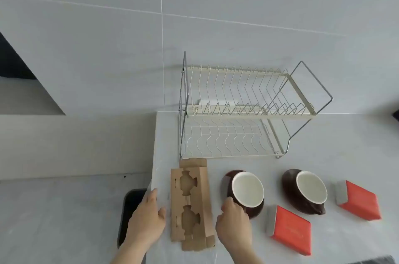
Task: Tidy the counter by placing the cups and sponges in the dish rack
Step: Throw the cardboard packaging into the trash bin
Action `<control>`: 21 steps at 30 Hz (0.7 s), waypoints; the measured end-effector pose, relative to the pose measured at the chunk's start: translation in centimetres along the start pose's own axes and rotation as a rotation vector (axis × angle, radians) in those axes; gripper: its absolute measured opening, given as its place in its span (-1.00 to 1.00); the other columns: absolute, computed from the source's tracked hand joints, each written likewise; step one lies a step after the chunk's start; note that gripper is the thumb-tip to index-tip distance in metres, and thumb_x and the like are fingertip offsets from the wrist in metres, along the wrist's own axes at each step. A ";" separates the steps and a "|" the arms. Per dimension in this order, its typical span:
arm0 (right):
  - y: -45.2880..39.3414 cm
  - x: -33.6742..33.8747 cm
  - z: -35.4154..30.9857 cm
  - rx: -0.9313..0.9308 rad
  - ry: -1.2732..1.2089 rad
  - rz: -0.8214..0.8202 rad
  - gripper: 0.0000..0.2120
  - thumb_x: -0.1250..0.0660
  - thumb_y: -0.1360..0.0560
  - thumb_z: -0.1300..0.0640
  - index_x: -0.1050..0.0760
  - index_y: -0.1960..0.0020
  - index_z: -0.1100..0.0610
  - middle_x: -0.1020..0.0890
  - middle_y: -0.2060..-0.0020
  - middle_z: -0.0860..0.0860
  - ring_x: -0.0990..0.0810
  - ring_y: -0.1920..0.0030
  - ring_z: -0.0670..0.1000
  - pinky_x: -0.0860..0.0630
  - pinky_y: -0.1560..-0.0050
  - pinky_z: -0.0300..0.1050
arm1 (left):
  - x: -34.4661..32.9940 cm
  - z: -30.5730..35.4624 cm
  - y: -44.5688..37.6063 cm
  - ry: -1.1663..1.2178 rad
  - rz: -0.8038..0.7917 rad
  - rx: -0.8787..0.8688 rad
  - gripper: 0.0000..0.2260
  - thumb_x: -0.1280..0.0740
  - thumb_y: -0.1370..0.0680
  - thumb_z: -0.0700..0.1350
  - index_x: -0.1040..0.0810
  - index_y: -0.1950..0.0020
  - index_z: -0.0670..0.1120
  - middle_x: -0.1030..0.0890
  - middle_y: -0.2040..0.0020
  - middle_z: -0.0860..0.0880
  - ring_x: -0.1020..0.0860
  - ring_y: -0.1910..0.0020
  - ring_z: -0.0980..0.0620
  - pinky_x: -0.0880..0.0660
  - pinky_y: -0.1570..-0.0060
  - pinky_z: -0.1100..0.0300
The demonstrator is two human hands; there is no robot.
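Two brown cups with white insides lie tipped on the counter: the left cup [248, 190] and the right cup [311, 188]. Two orange sponges with grey pads sit near them, one [290, 229] in front between the cups, one [359, 200] at far right. The two-tier wire dish rack [248, 112] stands behind, with nothing on it. My right hand [234, 220] touches the left cup's near side, fingers curled against it. My left hand [149, 216] rests open at the counter's left edge.
A flat cardboard cup carrier [191, 205] lies between my hands. A dark sink opening [129, 209] is at the lower left beside the counter edge. The tiled wall rises right behind the rack.
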State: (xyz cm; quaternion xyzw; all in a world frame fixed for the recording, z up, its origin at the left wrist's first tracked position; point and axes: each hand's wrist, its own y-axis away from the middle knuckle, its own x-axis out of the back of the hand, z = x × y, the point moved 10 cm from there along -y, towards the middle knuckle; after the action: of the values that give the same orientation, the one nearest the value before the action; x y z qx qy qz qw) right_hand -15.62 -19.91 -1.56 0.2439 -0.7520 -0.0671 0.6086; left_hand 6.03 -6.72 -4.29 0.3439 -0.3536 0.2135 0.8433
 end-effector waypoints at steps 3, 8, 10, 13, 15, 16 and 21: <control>0.5 -1.3 1.0 -0.109 -0.062 -0.004 -0.82 -0.18 -0.51 0.25 -0.34 -0.09 0.08 -0.56 0.03 0.02 -0.61 -0.02 0.13 -0.43 0.21 -0.07 | 0.0 -0.7 -0.8 0.023 0.014 0.035 -0.41 -0.27 -0.62 -0.06 -0.12 -0.60 -0.06 -0.37 -0.51 -0.04 -0.43 -0.40 -0.04 -0.47 -0.25 0.08; 0.8 -3.3 1.2 -0.198 -0.246 -0.009 -0.64 -0.13 -0.47 0.29 -0.28 -0.24 0.09 -0.61 0.05 0.05 -0.59 0.02 0.16 -0.49 0.13 0.01 | 0.7 -2.2 -2.1 -0.118 0.047 0.060 -0.33 -0.32 -0.57 0.02 -0.09 -0.60 -0.04 -0.40 -0.46 -0.09 -0.43 -0.38 -0.12 -0.49 -0.22 0.01; 0.7 -3.9 1.4 -0.261 -0.380 -0.009 -0.58 -0.14 -0.48 0.27 -0.28 -0.33 0.11 -0.60 0.11 0.02 -0.55 0.05 0.12 -0.46 0.12 -0.02 | 0.4 -3.9 -2.5 -0.058 -0.009 0.156 -0.34 -0.29 -0.58 0.03 -0.06 -0.60 -0.04 -0.51 -0.34 -0.09 -0.56 -0.21 -0.12 -0.54 -0.02 0.02; 0.6 -4.5 0.8 -0.287 -0.536 -0.051 -0.58 -0.19 -0.49 0.27 -0.38 -0.34 0.09 -0.59 0.12 -0.06 -0.56 0.02 0.06 -0.53 -0.01 0.00 | 1.5 -4.3 -2.5 -0.028 0.007 0.191 -0.66 -0.24 -0.60 -0.03 -0.38 -0.36 -0.05 -0.64 0.06 0.00 -0.60 0.14 -0.04 -0.50 0.21 0.06; 0.5 -4.6 0.1 -0.267 -0.580 -0.078 -0.63 -0.19 -0.49 0.28 -0.51 -0.25 0.08 -0.60 0.14 -0.05 -0.59 0.04 0.01 -0.57 -0.06 -0.01 | 2.4 -3.3 -2.4 0.018 0.029 0.142 -0.89 -0.21 -0.63 -0.04 -0.50 -0.03 -0.02 -0.60 0.21 0.06 -0.55 0.27 0.05 -0.51 0.24 0.08; 0.4 -4.4 -0.4 -0.244 -0.582 -0.084 -0.65 -0.19 -0.49 0.29 -0.56 -0.19 0.06 -0.60 0.14 -0.05 -0.59 0.07 -0.01 -0.59 -0.04 -0.01 | 2.5 -2.6 -2.2 0.082 0.019 0.104 -0.83 -0.18 -0.65 -0.01 -0.50 0.06 -0.01 -0.58 0.23 0.08 -0.54 0.30 0.10 -0.49 0.25 0.11; 0.0 -4.7 -1.7 -0.161 -0.599 -0.115 -0.68 -0.19 -0.45 0.32 -0.59 0.01 -0.02 -0.61 0.12 -0.07 -0.61 0.09 -0.02 -0.63 0.04 -0.02 | 2.3 1.1 -0.4 0.472 -0.095 0.017 -0.71 -0.05 -0.70 0.03 -0.53 0.04 0.04 -0.56 0.13 0.19 -0.50 0.15 0.22 -0.39 0.12 0.23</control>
State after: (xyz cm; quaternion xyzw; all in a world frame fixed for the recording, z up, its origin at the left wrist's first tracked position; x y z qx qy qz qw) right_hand -13.37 -17.50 -5.30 0.2066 -0.8751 -0.2295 0.3727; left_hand 7.27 -7.53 -2.17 0.3079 -0.1285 0.2510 0.9087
